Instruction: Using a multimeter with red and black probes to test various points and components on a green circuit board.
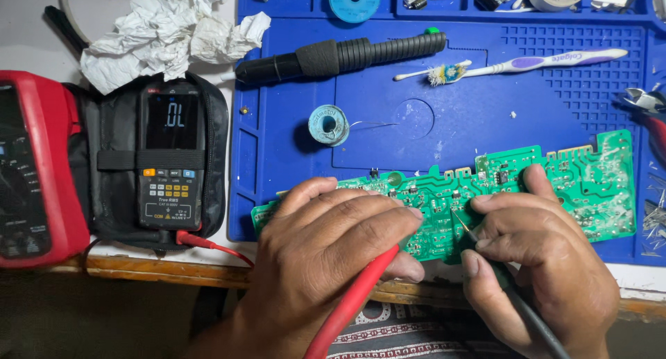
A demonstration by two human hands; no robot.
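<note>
A: Hands, nearest first?
B: Left hand (333,241) closed around red probe (350,303); right hand (541,262) pinching black probe (485,251), tip on green circuit board (590,178).
A: Board location?
B: Flat on blue mat (451,81), near edge. Multimeter (170,154) in its case, left. Solder spool (328,124), black-handled tool (340,56) beyond.
</note>
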